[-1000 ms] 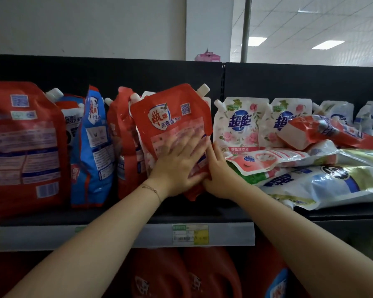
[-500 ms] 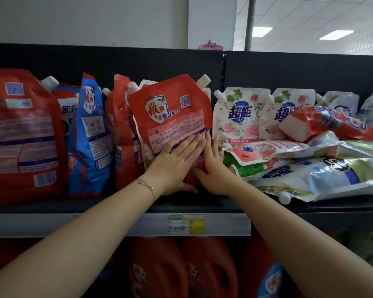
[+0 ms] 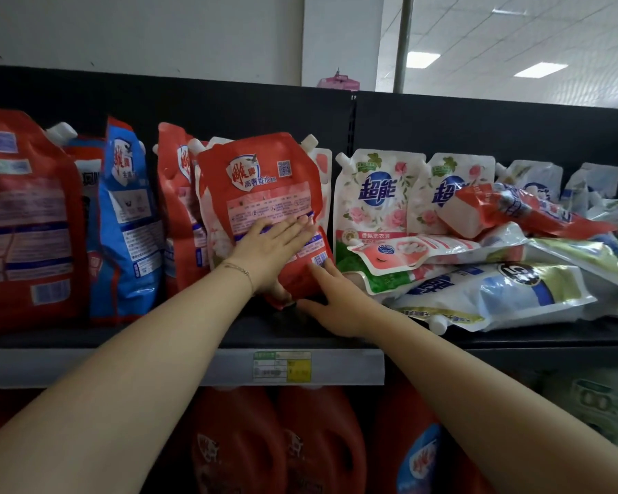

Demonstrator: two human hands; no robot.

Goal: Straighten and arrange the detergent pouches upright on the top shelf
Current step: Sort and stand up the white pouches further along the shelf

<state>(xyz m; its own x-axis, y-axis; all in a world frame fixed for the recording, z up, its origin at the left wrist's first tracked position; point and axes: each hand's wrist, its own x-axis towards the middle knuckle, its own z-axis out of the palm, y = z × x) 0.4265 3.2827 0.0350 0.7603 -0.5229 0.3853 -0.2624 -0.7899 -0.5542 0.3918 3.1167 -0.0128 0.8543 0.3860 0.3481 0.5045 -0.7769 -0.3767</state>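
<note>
A red detergent pouch [image 3: 261, 183] stands upright in the middle of the top shelf [image 3: 157, 336], leaning on other red pouches behind it. My left hand [image 3: 270, 249] presses flat against its front, fingers straight. My right hand [image 3: 330, 299] touches the pouch's lower right corner near the barcode, fingers extended. To the right, two white floral pouches [image 3: 375, 197] stand upright, and several white, green and red pouches [image 3: 496, 269] lie toppled in a pile.
Blue [image 3: 129, 222] and red [image 3: 22, 215] pouches stand at the left of the shelf. A yellow price tag [image 3: 282, 367] sits on the shelf's front rail. Red jugs [image 3: 279, 443] fill the shelf below. A black back panel runs behind everything.
My right hand has slid down from beside the left hand to the pouch's lower right corner. The left hand stays flat on the pouch's front.
</note>
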